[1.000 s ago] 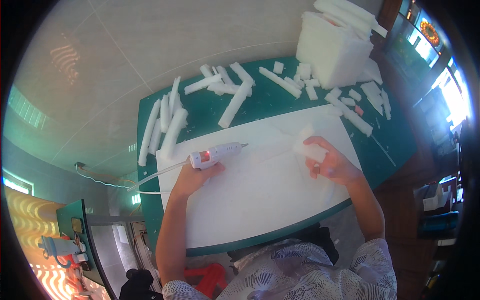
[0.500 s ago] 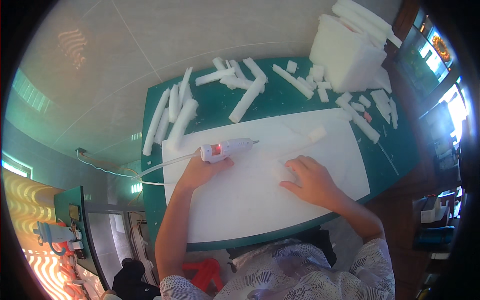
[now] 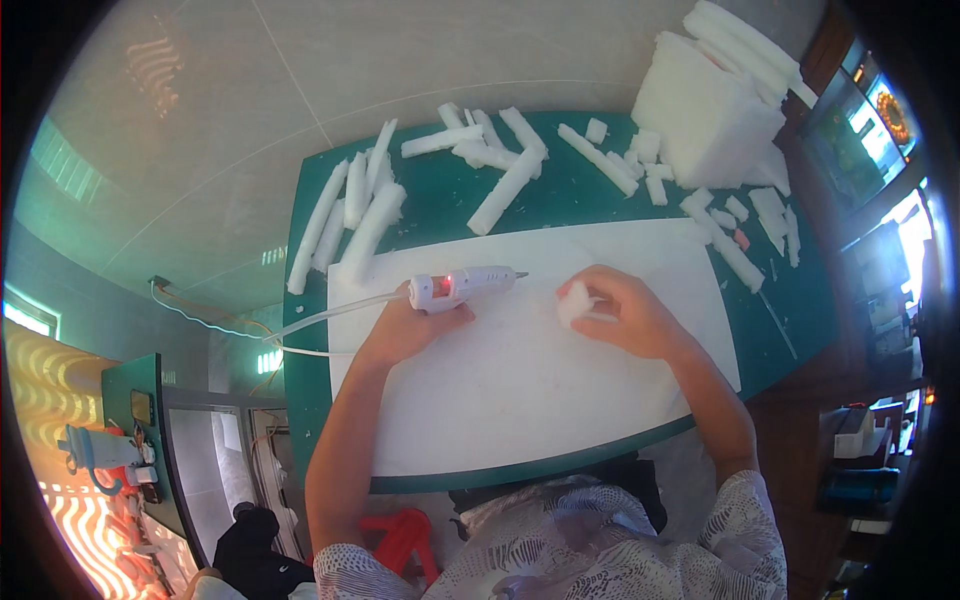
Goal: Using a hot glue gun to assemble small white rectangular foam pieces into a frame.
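Note:
My left hand is closed around the handle of a white hot glue gun. A small red light glows on its side, and its metal nozzle points right, toward my other hand. From its back end run a pale glue stick and a white cord. My right hand pinches a small white foam block between thumb and fingers, a short way from the nozzle. Both hands are over a large white sheet lying on the green table.
Several foam strips lie at the far left, more at the back middle. A big foam box stands at the back right, with small offcuts beside it. A red stool is below the near edge.
My right hand has moved up from the sheet and now shows the foam block in its fingers. The glue gun has shifted slightly right and up. The whole view has shifted a little.

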Demonstrator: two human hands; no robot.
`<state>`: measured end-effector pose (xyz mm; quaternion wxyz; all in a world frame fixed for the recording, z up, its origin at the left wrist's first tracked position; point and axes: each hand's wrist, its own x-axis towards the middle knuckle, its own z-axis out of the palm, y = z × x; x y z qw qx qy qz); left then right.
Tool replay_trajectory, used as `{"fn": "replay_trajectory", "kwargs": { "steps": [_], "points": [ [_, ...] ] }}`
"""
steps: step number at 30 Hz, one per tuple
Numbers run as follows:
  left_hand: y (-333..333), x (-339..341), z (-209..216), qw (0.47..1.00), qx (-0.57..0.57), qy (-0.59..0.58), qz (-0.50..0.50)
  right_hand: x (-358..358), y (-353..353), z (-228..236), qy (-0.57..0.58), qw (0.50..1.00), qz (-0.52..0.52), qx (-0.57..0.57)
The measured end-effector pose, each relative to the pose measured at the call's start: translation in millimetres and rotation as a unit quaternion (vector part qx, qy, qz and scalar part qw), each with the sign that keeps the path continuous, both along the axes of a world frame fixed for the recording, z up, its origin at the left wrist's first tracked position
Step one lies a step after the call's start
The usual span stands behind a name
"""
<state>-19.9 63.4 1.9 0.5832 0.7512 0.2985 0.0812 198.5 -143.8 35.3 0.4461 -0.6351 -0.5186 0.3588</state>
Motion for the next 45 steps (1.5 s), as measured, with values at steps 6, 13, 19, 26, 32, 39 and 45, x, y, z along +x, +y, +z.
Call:
{"fn": "replay_trajectory", "kwargs": {
  "steps": [6,13,19,26,32,39,45],
  "points": [
    [2,-2,-3,0.998,-0.023,-0.017,0.048,-7,13,-6,-0.055,0.998,-0.024,-0.014],
    [4,0,-8,0.996,-0.029,-0.033,0.083,-4,18,-21,-0.143,0.989,-0.017,-0.014],
    [6,-1,-6,0.996,-0.038,-0.036,0.078,-11,21,-13,-0.166,0.985,-0.033,-0.042],
    [9,-1,-13,0.996,-0.038,-0.035,0.076,-11,22,-18,-0.184,0.982,-0.029,-0.031],
    [8,-1,-9,0.996,-0.035,-0.014,0.075,-8,23,-21,-0.190,0.981,-0.031,-0.021],
    [8,-1,-6,0.996,-0.042,-0.010,0.074,-8,23,-24,-0.235,0.971,-0.030,-0.030],
    [8,-1,-9,0.996,-0.044,-0.017,0.073,-16,24,-19,-0.243,0.968,-0.046,-0.040]
  ]
}}
